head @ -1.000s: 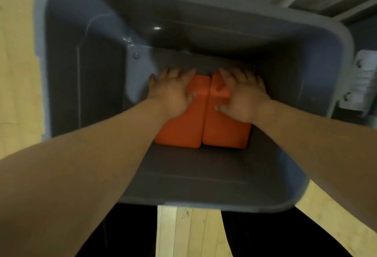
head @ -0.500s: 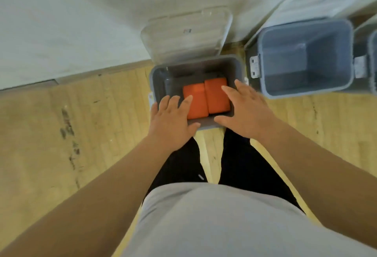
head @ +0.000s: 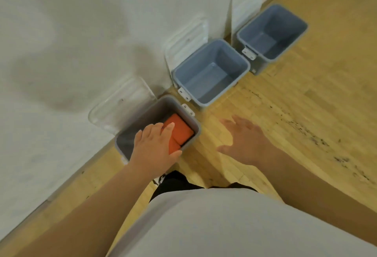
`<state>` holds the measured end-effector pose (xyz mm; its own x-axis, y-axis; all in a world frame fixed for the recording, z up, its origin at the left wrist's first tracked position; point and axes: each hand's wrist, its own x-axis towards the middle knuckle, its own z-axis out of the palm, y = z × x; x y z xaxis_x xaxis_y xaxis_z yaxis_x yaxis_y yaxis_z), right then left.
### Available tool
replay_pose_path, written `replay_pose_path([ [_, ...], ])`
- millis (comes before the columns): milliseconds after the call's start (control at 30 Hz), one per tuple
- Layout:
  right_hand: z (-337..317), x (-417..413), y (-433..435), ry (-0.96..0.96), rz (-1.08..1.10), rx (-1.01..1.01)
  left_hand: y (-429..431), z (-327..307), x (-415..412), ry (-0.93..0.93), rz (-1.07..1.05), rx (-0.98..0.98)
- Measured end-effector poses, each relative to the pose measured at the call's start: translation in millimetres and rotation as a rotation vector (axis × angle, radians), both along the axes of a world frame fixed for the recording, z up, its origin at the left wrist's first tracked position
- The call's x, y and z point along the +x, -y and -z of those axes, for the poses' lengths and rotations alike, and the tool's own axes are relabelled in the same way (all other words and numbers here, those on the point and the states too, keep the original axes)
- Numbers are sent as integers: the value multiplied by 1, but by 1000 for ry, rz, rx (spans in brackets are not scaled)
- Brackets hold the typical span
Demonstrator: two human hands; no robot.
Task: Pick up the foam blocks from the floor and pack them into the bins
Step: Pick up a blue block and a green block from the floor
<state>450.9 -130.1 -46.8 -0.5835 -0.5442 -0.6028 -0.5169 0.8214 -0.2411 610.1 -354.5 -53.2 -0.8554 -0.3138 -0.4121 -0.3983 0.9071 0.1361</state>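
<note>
Two orange foam blocks (head: 180, 132) lie side by side at the bottom of the nearest grey bin (head: 189, 121), which stands against the wall. My left hand (head: 155, 146) hovers above that bin with fingers straight, holding nothing, and partly hides the blocks. My right hand (head: 244, 140) is spread open over the wooden floor to the right of the bin, also empty.
Two more grey bins stand along the wall, a middle bin (head: 242, 73) and a far bin (head: 302, 32), both with nothing inside. Clear lids (head: 122, 105) lean open against the white wall behind each bin. Wooden floor (head: 306, 114) with dark scuff marks stretches right.
My hands have lifted off the orange blocks and out of the bin. My view has risen and swung right, bringing the other two bins into sight.
</note>
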Motion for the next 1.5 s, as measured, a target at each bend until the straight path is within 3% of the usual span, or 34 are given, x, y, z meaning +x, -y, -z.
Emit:
replay_pose_path([
  [267,-20,-11,-281,-7,410,29,-225,-15,-112,-4,382,37],
  [433,-34,33,-436,-51,822,41,-369,-26,-178,-28,745,22],
  [633,-33,106,-543,-37,1325,18,-528,-36,-233,71,1174,-26],
  [833,-37,148,-615,-45,1695,18,-674,-31,-261,-9,1486,21],
  [1033,-29,92,-688,-58,1826,38,-790,-21,-332,-5,1629,33],
  [1333,-42,-75,-845,-122,1815,37,-933,-39,-501,21,1605,37],
  [1500,-44,-110,-918,-133,1866,19,-1024,-46,-548,20,1676,-17],
])
